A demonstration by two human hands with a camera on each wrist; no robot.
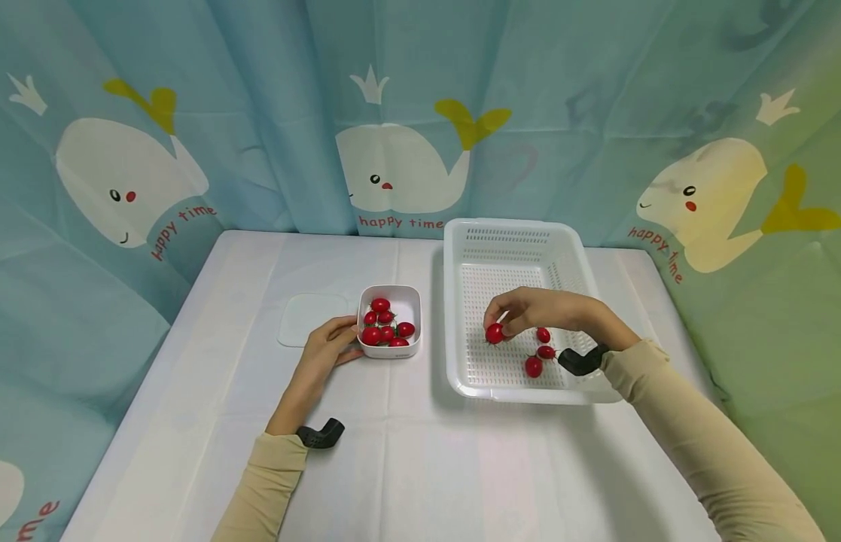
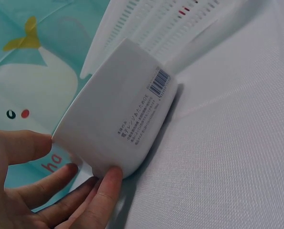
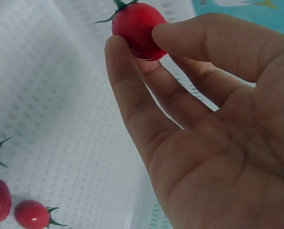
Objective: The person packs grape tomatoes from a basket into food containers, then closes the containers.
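Observation:
My left hand rests against the left side of a small white square container. In the left wrist view, its fingertips touch the rim corner and low side of the container, which bears printed text and a barcode. Several cherry tomatoes with green stems lie inside. Over the white perforated basket, my right hand pinches one cherry tomato between thumb and fingers, its stem pointing away from the palm. Beneath that hand, three loose cherry tomatoes lie on the basket floor.
A translucent square lid lies on the white-covered table, left of the container. Blue and green curtains with whale prints hang behind and at the sides. A black wrist camera sits on the left forearm, another on the right.

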